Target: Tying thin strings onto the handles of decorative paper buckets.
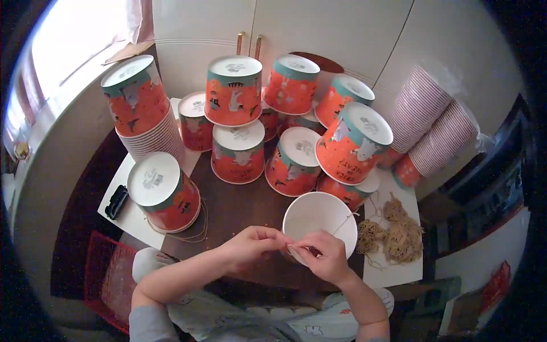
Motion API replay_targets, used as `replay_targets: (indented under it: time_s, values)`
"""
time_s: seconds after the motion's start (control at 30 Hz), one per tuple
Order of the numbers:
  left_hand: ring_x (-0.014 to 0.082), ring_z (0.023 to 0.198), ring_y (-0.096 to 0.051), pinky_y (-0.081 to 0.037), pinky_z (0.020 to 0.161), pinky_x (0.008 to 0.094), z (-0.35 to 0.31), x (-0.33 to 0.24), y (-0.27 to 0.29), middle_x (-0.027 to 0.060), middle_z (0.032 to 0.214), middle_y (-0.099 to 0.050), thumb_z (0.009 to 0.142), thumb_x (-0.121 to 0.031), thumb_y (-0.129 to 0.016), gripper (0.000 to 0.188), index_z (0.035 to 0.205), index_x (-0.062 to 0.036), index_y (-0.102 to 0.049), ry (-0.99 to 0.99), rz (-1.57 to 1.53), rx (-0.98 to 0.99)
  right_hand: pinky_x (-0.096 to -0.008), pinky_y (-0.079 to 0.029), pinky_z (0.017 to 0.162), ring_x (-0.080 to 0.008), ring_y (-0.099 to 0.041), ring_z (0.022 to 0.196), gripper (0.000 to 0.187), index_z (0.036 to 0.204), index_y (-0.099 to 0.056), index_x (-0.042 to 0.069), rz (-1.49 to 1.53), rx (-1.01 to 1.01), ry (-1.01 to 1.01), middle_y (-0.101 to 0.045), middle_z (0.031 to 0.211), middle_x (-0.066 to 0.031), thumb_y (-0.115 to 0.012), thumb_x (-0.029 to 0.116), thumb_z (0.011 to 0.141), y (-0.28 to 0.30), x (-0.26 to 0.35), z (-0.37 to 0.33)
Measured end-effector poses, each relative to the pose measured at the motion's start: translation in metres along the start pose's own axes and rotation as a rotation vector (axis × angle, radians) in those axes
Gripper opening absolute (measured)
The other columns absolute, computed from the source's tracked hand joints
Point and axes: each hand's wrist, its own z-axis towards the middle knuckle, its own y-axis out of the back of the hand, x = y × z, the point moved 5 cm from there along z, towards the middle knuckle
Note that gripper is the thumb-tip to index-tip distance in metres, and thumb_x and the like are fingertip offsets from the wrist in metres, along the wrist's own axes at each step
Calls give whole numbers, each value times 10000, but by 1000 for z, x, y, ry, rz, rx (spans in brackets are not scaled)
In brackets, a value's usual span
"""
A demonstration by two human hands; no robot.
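Observation:
A white-lined paper bucket stands mouth up on the table in front of me. A thin string runs from a small knot at its far right rim across the opening to my right hand. That hand is closed in a pinch at the near rim, with the string going into its fingers. Next to it, my left hand pinches at the same rim, its fingertips almost meeting the right ones. Whatever lies between the left fingertips is too small to make out.
Upside-down orange and teal buckets stand across the table, some stacked two high. Nested bucket stacks rise at the left and far right. Bundles of tan string lie right of the bucket. A black case rests at the left edge.

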Motion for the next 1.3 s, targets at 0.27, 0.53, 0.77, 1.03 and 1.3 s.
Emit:
replay_targets:
  time_s: [0.27, 0.53, 0.77, 1.03, 1.3]
  values:
    - [118, 811, -506, -425, 668, 253, -3, -15, -2, 7, 879, -548, 799, -68, -563, 129, 917, -24, -591, -664, 713, -7, -242, -432, 505, -127, -549, 572, 104, 796, -592, 60, 209, 24, -171, -572, 721, -49, -654, 45, 715, -1, -14, 1]
    - [88, 723, -513, -422, 630, 234, -2, -12, 5, 30, 839, -567, 822, -112, -564, 99, 863, -32, -523, -326, 229, -46, -218, -417, 510, -96, -525, 572, 95, 792, -590, 44, 195, 71, -262, -561, 712, -37, -651, 37, 720, -2, -19, 0]
    - [109, 768, -540, -446, 679, 248, -3, -18, 7, 45, 834, -570, 835, -89, -533, 70, 852, -34, -493, -423, -44, -44, -207, -430, 545, -63, -527, 601, 70, 799, -587, 25, 172, 226, -411, -572, 720, -23, -627, 65, 758, -6, -25, -3]
    - [82, 797, -532, -424, 703, 232, 1, -16, 11, 24, 807, -564, 815, -76, -551, 146, 935, -39, -477, -320, 222, 10, -196, -440, 593, -52, -525, 660, 63, 843, -556, 17, 306, 259, -458, -572, 748, -4, -589, 39, 794, -8, -34, -9]
    - [55, 744, -503, -417, 659, 216, -8, -19, -9, 9, 777, -555, 824, -123, -562, 158, 927, -14, -515, -359, 491, 57, -213, -400, 528, -55, -481, 592, 102, 836, -571, 48, 486, 140, -372, -563, 699, -5, -622, 107, 771, -11, -32, -9]
